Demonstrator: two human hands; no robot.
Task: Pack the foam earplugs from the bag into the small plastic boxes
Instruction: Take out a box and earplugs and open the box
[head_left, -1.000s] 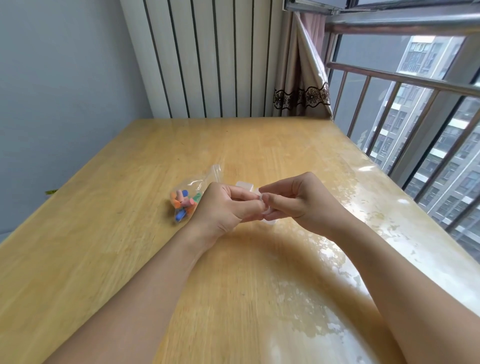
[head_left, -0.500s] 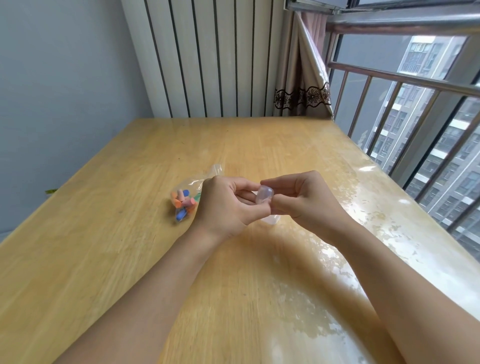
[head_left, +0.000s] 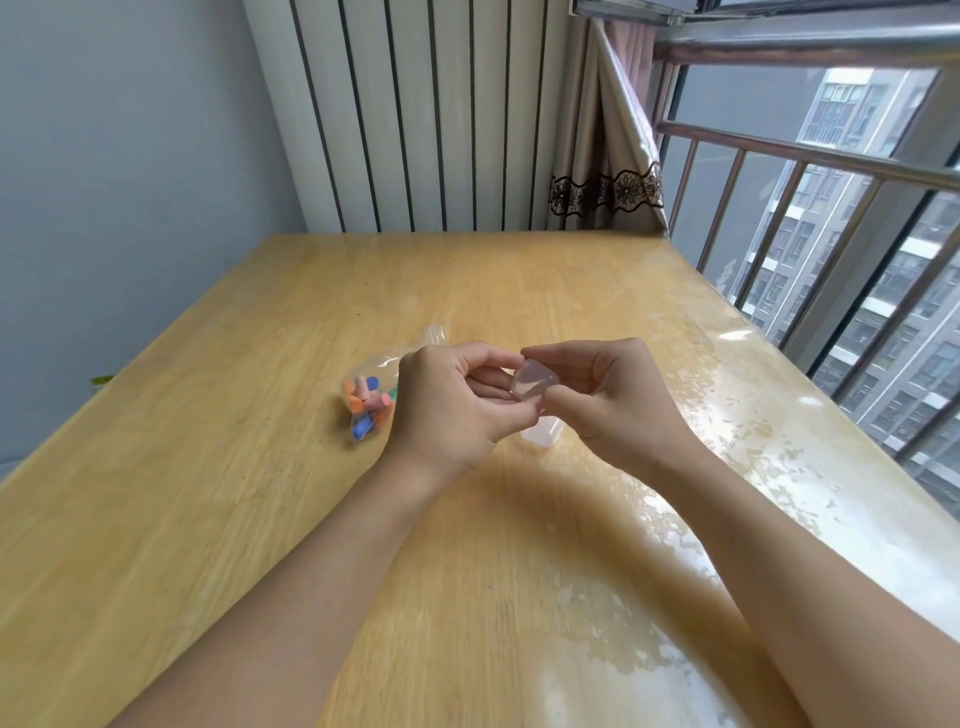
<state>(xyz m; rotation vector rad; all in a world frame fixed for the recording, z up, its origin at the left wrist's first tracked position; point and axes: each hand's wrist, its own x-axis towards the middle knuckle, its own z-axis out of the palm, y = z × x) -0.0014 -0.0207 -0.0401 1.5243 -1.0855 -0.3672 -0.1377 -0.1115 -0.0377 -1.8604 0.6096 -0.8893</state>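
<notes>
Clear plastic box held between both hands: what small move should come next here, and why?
Probably finish prying it open. Both the left hand and the right hand pinch the small clear plastic box above the table; whether it is open cannot be told. The foam earplugs all lie in the bag beside the left hand, so nothing can be packed yet.

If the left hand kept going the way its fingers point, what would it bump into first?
The left hand points across at the right hand. It already pinches the small clear box between them, so it would probably meet the right hand's fingers; depth is unclear.
</notes>
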